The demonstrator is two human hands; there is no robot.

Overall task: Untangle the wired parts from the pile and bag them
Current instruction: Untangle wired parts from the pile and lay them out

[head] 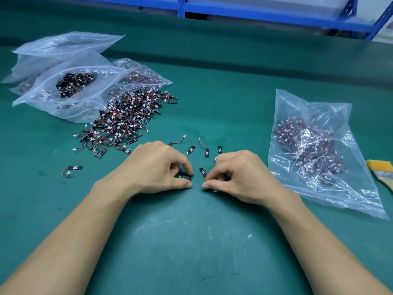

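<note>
A tangled pile of small black wired parts with red wires and white plugs lies at the left of the green mat. Several separated parts lie in a row just beyond my hands. My left hand pinches a small black part with curled fingers. My right hand has its fingers curled round another black part, with a white plug showing under its thumb. A clear bag partly filled with parts lies to the right.
An open zip bag holding parts and more clear bags lie at the back left. One loose part sits at the left. A yellow brush lies at the right edge. Blue shelving stands behind the table.
</note>
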